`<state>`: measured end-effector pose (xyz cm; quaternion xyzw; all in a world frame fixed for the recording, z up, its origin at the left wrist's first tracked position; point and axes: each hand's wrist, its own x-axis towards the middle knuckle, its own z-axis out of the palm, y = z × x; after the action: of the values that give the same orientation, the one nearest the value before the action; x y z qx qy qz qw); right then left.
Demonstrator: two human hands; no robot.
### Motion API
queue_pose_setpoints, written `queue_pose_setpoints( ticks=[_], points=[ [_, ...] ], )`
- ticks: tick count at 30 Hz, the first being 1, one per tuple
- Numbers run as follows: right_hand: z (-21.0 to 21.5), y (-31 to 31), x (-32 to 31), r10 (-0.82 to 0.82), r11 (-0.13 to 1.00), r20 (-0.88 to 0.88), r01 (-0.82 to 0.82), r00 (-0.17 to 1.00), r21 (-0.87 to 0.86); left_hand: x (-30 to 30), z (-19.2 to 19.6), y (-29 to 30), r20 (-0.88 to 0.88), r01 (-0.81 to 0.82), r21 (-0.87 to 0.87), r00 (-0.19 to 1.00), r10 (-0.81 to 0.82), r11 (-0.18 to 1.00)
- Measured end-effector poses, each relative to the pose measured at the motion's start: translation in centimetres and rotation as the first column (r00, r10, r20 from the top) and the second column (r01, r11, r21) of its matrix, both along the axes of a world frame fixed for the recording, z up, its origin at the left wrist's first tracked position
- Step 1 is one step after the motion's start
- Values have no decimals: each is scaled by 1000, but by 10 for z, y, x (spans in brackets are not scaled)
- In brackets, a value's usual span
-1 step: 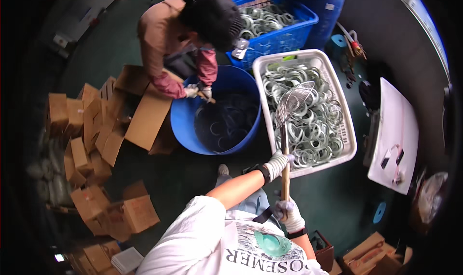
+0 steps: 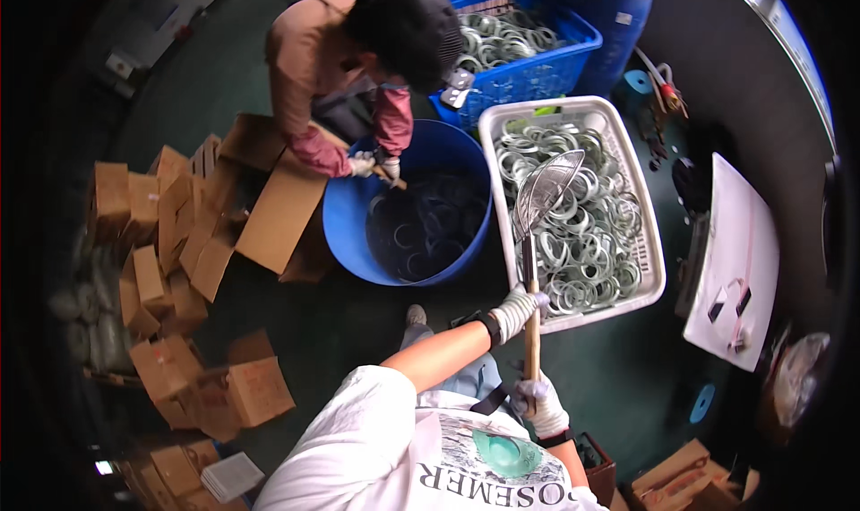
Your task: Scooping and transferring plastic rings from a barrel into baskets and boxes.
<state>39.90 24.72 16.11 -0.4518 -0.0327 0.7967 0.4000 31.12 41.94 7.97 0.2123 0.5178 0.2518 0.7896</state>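
My left hand [image 2: 517, 312], in a white striped glove, is closed around the upper wooden handle of a wire mesh skimmer [image 2: 531, 332]. Lower down, near the handle's end, my gloved right hand [image 2: 541, 405] grips the same handle. The skimmer's mesh head points away from me, over a white plastic basket [image 2: 653, 251] heaped with pale, shiny rings [image 2: 569, 292]. Whether the mesh touches the rings I cannot tell. Left of the basket stands a round blue tub [image 2: 339, 229] with dark liquid and rings in it.
Across the tub a person [image 2: 300, 54] bends over, gloved hands [image 2: 376, 166] on a wooden stick. Behind stand a blue crate [image 2: 528, 72] of rings and a blue barrel [image 2: 609, 27]. Cardboard boxes [image 2: 260, 390] crowd the left; a white panel [image 2: 739, 251] stands at right.
The whole view has shifted slightly, so the tub, basket and person appear a little further right. Both hands keep their hold on the skimmer.
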Motion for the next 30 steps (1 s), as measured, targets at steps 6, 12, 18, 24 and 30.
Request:
queue_pose_setpoints(
  ticks=[6, 12, 18, 24, 30],
  points=[
    [37, 2, 32, 465, 885, 191, -461, 865, -65, -64, 16, -55, 365, -154, -407, 876, 314, 900],
    [31, 50, 40, 822, 541, 296, -830, 487, -136, -122, 17, -88, 308, -268, -526, 825, 475, 807],
    [1, 141, -25, 911, 283, 318, -959, 263, -16, -197, -13, -61, 294, -419, -641, 639, 711, 642],
    [-64, 185, -136, 868, 488, 31, -863, 496, 130, -304, -60, 6, 132, -566, -544, 671, 729, 620],
    [-98, 212, -281, 583, 750, -277, -638, 763, -178, -391, -115, 83, -153, -662, -379, 734, 661, 647]
  ],
)
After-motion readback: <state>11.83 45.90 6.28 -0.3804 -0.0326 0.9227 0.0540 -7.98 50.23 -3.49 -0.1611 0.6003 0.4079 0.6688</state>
